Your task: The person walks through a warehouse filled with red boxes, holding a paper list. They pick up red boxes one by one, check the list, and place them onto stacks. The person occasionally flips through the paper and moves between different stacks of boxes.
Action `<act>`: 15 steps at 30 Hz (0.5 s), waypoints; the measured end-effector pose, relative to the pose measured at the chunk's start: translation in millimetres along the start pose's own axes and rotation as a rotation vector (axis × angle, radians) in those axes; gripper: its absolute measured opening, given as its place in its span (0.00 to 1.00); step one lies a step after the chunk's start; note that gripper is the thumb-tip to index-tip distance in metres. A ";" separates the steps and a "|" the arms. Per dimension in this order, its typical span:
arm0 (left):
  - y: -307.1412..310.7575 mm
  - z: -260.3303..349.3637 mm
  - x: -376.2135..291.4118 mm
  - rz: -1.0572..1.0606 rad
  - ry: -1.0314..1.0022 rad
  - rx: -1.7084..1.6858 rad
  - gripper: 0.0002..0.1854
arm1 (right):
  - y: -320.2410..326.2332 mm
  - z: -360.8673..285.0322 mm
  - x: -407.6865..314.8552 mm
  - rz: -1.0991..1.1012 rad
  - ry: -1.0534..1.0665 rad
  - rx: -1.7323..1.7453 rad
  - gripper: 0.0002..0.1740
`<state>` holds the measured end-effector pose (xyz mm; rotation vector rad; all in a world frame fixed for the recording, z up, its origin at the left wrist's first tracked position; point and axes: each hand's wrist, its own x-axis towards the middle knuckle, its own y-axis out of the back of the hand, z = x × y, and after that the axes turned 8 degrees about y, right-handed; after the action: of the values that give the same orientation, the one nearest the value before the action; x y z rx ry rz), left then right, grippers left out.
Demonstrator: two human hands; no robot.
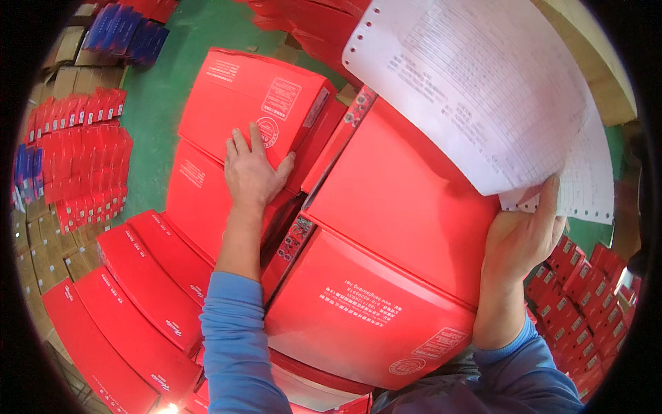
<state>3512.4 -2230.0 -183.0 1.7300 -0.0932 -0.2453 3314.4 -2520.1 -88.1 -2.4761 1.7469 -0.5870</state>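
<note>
My left hand [254,173] lies flat with fingers spread on a red cardboard shoebox [222,98] that bears white print and a round seal. In my right hand [522,238] are sheets of printed paper [465,93] with punched holes along the edges, pinched near their lower corner. The papers bear dense writing and cover part of the boxes behind them. Below them, between my arms, are two larger-looking red boxes, one plain on top [398,202] and one with white print [367,310]. Patterned strips show along their left edges.
More red boxes [119,341] lie in a row at the lower left. Stacks of red boxes [88,155], blue boxes [124,31] and brown cartons [46,233] stand along the left. Further red stacks [574,305] rise at the right. Green floor [155,108] shows between them.
</note>
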 end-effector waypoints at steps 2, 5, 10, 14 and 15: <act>1.8 0.7 1.2 -0.033 0.003 0.034 0.52 | -0.1 0.1 1.1 0.034 0.014 -0.024 0.18; 7.2 2.4 4.7 -0.073 0.007 0.046 0.52 | -1.5 -0.6 1.6 0.075 -0.061 0.007 0.18; 15.5 5.8 7.2 -0.120 0.017 0.046 0.52 | -4.3 -4.5 0.6 0.053 -0.108 0.153 0.18; 17.5 7.7 6.9 -0.139 0.024 0.050 0.52 | -1.9 -4.3 1.0 0.089 -0.134 0.157 0.19; 17.4 7.8 6.9 -0.135 0.027 0.040 0.52 | -0.8 -3.6 0.9 0.113 -0.150 0.118 0.20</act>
<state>3518.7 -2241.9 -167.9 1.7812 0.0386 -0.3213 3314.2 -2520.0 -84.4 -2.2627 1.7286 -0.4676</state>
